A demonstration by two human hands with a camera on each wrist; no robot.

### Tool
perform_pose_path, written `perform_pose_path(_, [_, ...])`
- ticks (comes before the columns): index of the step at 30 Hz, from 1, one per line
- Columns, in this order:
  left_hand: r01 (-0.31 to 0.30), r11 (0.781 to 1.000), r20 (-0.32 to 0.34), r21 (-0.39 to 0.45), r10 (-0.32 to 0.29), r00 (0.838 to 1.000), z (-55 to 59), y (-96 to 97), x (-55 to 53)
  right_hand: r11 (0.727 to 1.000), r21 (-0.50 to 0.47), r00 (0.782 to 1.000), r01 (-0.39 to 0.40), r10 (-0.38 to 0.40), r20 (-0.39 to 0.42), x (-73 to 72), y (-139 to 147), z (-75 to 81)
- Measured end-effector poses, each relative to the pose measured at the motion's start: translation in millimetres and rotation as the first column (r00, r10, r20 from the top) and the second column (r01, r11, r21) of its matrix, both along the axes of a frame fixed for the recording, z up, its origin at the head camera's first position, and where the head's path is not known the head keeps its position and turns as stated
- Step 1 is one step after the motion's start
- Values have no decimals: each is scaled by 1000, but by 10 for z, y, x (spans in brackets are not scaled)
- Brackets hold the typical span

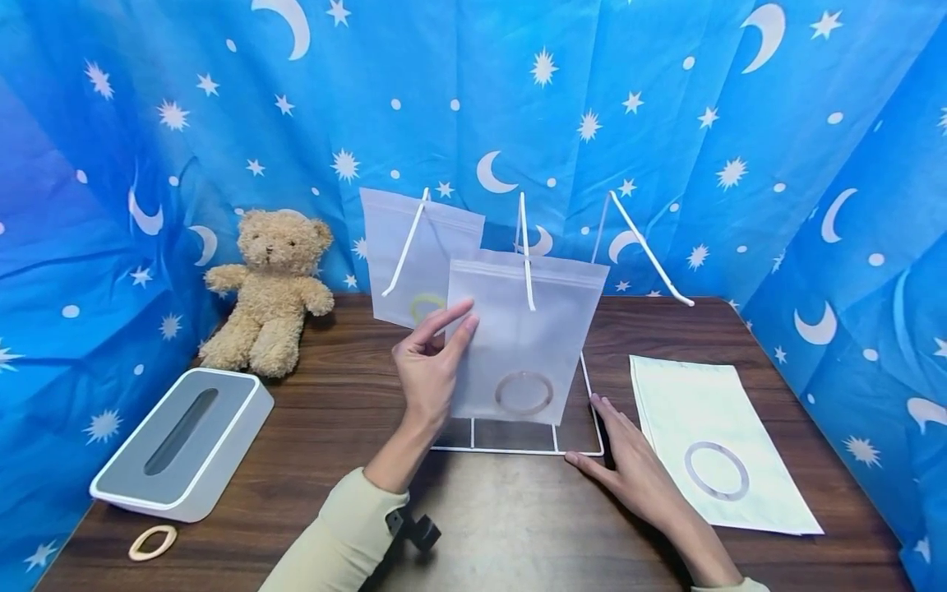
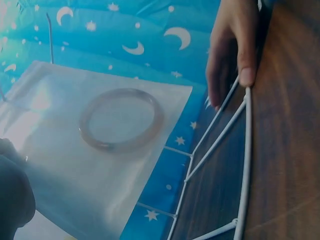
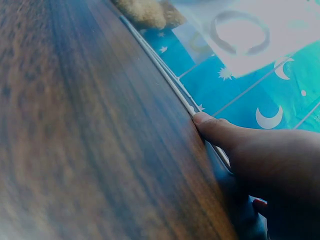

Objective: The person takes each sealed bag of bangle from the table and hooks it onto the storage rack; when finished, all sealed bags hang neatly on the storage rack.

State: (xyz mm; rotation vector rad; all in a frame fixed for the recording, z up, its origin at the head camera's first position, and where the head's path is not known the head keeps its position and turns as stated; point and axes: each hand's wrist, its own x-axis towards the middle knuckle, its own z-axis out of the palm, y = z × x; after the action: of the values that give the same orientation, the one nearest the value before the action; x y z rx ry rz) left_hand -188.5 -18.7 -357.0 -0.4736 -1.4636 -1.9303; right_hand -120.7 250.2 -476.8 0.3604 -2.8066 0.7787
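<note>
A white wire rack (image 1: 589, 385) stands on the table with three arms on top. On its middle arm hangs a frosted zip bag (image 1: 518, 345) with a brownish bangle (image 1: 524, 393) inside. My left hand (image 1: 429, 366) pinches this bag's left edge between thumb and fingers. A second frosted bag (image 1: 392, 247), holding a yellow-green bangle (image 1: 425, 306), hangs behind on the left arm. My right hand (image 1: 629, 456) rests at the rack's front right base corner, fingers extended. In the right wrist view its thumb (image 3: 212, 127) presses the base wire.
Right of the rack lies a stack of whitish bags (image 1: 695, 395) with a grey-mauve bangle (image 1: 716, 471) showing. At the left are a grey-and-white tissue box (image 1: 229, 444), a pale wooden-looking ring (image 1: 152, 543) and a teddy bear (image 1: 270, 288). A blue star-patterned curtain (image 1: 473, 82) surrounds the table.
</note>
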Motion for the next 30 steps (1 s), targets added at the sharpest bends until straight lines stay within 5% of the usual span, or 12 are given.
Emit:
perform_pose_path(4, [6, 999, 8, 43, -7, 1000, 82, 64, -98, 1000, -2, 1000, 0, 0, -6, 6, -10, 1])
perform_pose_path(10, [0, 996, 12, 93, -1, 1000, -21, 144, -437, 1000, -2, 1000, 3, -3, -7, 9, -13, 18])
perform_pose_path(15, [-34, 994, 3, 107, 34, 999, -50, 197, -611, 1000, -7, 1000, 2, -2, -14, 12, -11, 15])
perform_pose_path(30, [-30, 991, 21, 129, 28, 999, -23, 217, -791, 1000, 2, 1000, 12, -12, 1, 10, -17, 19])
